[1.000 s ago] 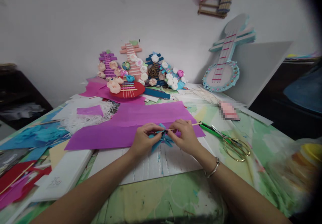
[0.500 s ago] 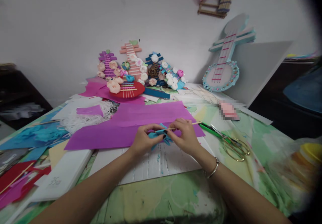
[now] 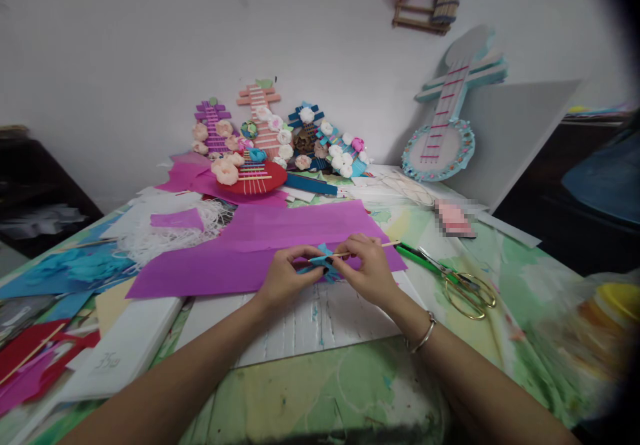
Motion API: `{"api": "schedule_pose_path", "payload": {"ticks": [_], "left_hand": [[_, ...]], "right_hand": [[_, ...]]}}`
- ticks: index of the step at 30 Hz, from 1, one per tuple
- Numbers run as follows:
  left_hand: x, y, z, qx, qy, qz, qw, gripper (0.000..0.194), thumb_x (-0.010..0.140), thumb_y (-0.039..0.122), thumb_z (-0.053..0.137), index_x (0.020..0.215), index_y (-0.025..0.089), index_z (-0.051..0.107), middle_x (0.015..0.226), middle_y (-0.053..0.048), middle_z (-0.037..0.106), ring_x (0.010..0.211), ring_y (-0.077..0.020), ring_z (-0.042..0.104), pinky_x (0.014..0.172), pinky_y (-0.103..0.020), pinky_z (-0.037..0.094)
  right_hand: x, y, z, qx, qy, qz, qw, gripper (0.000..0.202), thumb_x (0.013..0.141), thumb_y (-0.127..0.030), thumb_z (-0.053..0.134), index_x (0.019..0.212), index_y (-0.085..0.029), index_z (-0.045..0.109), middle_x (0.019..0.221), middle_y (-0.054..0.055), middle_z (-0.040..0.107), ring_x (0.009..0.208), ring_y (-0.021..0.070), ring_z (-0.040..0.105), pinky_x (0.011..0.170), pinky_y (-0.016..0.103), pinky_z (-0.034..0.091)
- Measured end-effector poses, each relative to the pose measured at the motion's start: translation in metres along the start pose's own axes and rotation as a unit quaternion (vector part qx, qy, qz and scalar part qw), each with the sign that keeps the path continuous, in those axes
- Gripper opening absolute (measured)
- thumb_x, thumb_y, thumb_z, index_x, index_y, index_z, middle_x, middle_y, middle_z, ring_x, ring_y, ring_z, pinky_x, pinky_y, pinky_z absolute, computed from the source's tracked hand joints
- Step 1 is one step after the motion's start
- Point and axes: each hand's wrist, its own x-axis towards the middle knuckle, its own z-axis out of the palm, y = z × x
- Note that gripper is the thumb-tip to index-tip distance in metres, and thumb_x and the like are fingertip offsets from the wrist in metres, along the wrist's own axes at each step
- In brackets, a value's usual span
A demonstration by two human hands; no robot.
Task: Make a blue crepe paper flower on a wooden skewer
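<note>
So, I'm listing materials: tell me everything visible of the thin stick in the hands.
The thin stick is straight, pale and wood-looking, tilted slightly in the picture, right end higher. The right hand pinches it, hiding part. Its left stretch meets blue paper held by the left hand; whether the paper wraps it is unclear. The bare right end juts past the right hand, near a green object.

Blue paper (image 3: 331, 275) part-hidden; lid (image 3: 620, 300) blurry

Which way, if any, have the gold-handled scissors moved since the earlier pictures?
No: the gold-handled scissors show no shift either way, judged against the large white guitar-shaped craft behind them.
</note>
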Motion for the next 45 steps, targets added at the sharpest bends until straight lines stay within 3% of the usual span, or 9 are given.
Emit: {"api": "schedule_pose_path", "payload": {"ticks": [4,10,16,23,34,45], "left_hand": [[0.000,0.000,0.000,-0.012,-0.002,-0.014,1.000,0.015,0.062,0.016,0.069,0.077,0.014,0.068,0.075,-0.004,0.068,0.070,-0.0165,0.064,0.067,-0.026,0.052],[0.000,0.001,0.000,-0.010,-0.009,-0.015,1.000,0.017,0.064,0.018,0.069,0.080,0.015,0.070,0.079,-0.005,0.070,0.072,-0.0175,0.065,0.068,-0.028,0.051],[0.001,-0.003,-0.002,-0.022,-0.002,0.013,1.000,0.014,0.066,0.024,0.070,0.076,0.015,0.072,0.074,-0.005,0.070,0.069,-0.0169,0.063,0.065,-0.026,0.050],[0.001,-0.002,-0.003,0.000,0.003,0.047,0.999,0.012,0.066,0.027,0.071,0.071,0.016,0.074,0.069,-0.005,0.068,0.067,-0.0160,0.061,0.064,-0.026,0.049],[0.001,-0.004,-0.005,-0.056,0.017,-0.037,0.998,0.016,0.062,0.026,0.075,0.073,0.014,0.073,0.068,-0.005,0.071,0.060,-0.0149,0.064,0.058,-0.024,0.052],[0.001,0.000,-0.005,-0.110,0.021,-0.065,0.992,0.019,0.056,0.028,0.078,0.067,0.013,0.073,0.062,-0.005,0.070,0.054,-0.0142,0.063,0.053,-0.024,0.052]], "right_hand": [[0.000,0.001,0.000,0.027,0.002,0.008,1.000,0.010,0.078,-0.026,0.059,0.072,-0.018,0.060,0.073,0.001,0.062,0.074,0.0158,0.055,0.071,0.030,0.031],[0.000,-0.001,-0.001,0.058,0.004,0.016,0.998,0.011,0.078,-0.024,0.061,0.088,-0.022,0.062,0.082,0.000,0.067,0.072,0.0150,0.057,0.076,0.032,0.031],[0.001,-0.003,-0.001,0.054,-0.019,0.003,0.998,0.009,0.081,-0.025,0.058,0.085,-0.023,0.065,0.081,0.000,0.067,0.076,0.0153,0.057,0.075,0.032,0.028],[0.000,0.003,0.001,0.035,-0.036,-0.008,0.999,0.019,0.084,-0.030,0.056,0.096,-0.028,0.069,0.073,0.000,0.064,0.074,0.0152,0.055,0.071,0.031,0.029],[0.004,0.006,-0.001,0.066,-0.024,0.017,0.997,0.013,0.080,-0.024,0.061,0.086,-0.025,0.072,0.070,0.001,0.062,0.071,0.0147,0.054,0.068,0.029,0.034],[0.004,0.011,0.000,0.129,-0.029,0.024,0.991,0.014,0.080,-0.023,0.060,0.085,-0.023,0.073,0.066,0.001,0.061,0.063,0.0123,0.053,0.062,0.026,0.037]]}}
